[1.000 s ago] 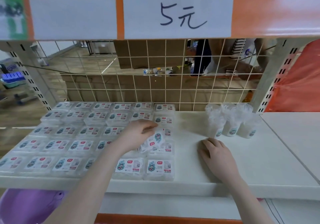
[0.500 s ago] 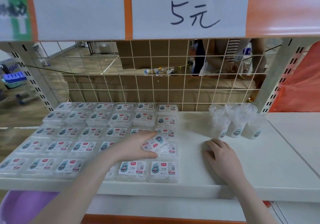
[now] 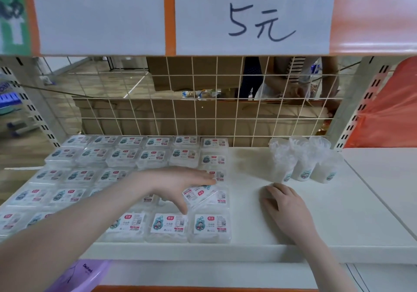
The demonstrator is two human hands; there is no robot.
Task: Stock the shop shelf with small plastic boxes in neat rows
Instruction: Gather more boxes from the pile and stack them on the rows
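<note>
Your left hand point(image 3: 178, 184) is pinching a tilted box point(image 3: 198, 194) between thumb and fingers, lowering it onto the second row from the front to fill the grid; your right hand point(image 3: 286, 208) is resting loosely curled and empty on the shelf point(image 3: 338, 219), probably steadying you.

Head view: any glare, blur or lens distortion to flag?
Head view: glare streak on the orange shelf edge at upper right; wide-angle bowing bends the shelf uprights; the far-left margin is smeared. The price sign reads sharply, as do the front-row box labels. The left hand casts only a soft shadow over the tilted box.
</note>
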